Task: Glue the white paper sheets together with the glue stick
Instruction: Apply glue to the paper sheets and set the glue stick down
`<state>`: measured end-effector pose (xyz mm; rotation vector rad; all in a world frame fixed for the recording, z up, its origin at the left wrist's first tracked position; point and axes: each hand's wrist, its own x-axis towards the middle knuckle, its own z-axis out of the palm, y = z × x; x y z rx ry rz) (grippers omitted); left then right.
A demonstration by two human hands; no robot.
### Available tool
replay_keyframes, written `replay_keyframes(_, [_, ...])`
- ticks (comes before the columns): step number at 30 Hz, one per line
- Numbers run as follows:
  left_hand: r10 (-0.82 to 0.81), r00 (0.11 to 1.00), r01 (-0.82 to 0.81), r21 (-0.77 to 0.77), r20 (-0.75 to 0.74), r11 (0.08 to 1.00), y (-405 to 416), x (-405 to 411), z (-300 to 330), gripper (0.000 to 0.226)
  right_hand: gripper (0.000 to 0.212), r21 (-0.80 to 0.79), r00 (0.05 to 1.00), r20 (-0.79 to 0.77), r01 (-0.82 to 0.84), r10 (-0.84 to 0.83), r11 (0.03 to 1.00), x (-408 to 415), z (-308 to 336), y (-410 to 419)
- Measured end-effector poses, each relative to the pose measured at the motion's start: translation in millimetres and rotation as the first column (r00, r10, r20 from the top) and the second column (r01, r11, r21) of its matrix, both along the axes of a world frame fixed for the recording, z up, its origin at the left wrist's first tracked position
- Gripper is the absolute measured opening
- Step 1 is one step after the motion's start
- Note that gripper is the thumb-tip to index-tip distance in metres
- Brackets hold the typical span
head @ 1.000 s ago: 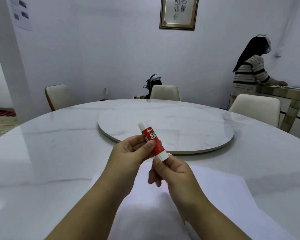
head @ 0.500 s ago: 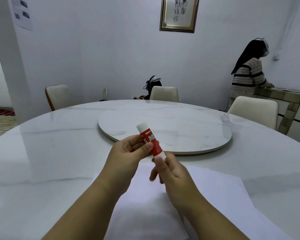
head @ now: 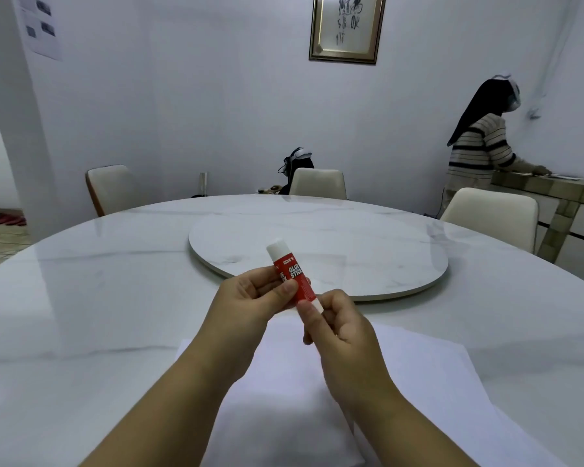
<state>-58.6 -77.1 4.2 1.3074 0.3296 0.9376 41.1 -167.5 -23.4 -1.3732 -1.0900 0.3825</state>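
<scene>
Above the near edge of the table, you hold the glue stick (head: 292, 277) tilted, its white cap pointing toward 11 o'clock. Your left hand (head: 250, 299) pinches the red barrel between thumb and fingers; your right hand (head: 338, 326) pinches the white base at the 5 o'clock end — thumb and forefinger curled round it.

By my reading, you are at the preparing step: cap on, no glue laid yet. Next you need the cap pulled off and the base twisted to raise the glue, then the stick brought down to the white paper sheets (head: 402, 382), which lie flat on the marble table (head: 81, 298) directly beneath your wrists, at 6 o'clock.

Beyond, at 12 o'clock, sits the round turntable (head: 368, 251). No containers show — none to report contents for.
</scene>
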Motion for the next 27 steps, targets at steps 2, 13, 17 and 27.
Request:
replay_keyframes(2, [-0.027,1.000,0.027,0.010,0.012,1.000,-1.1,1.6,-0.6,0.025,0.044,-0.020,0.984,-0.173,-0.051,0.047,0.998,-2.3,2.5,1.7])
replay_keyframes(13, [0.358,0.827,-0.150,0.445,-0.432,0.883,7.6,3.8,-10.7,0.044,0.025,0.172,0.709,-0.703,0.092,0.056,0.981,14.8,10.3,9.2])
replay_keyframes(17, [0.520,0.493,0.094,0.637,-0.697,0.765,17.4,0.2,-37.2,0.049,0.012,0.227,0.609,-0.793,0.273,0.014,0.935,49.0,14.9,-0.7])
replay_keyframes(27, [0.578,0.239,0.446,0.617,-0.781,0.649,7.5,-7.4,-62.4,0.059,0.008,0.103,0.906,-0.419,0.114,-0.061,0.988,34.9,-0.6,10.8])
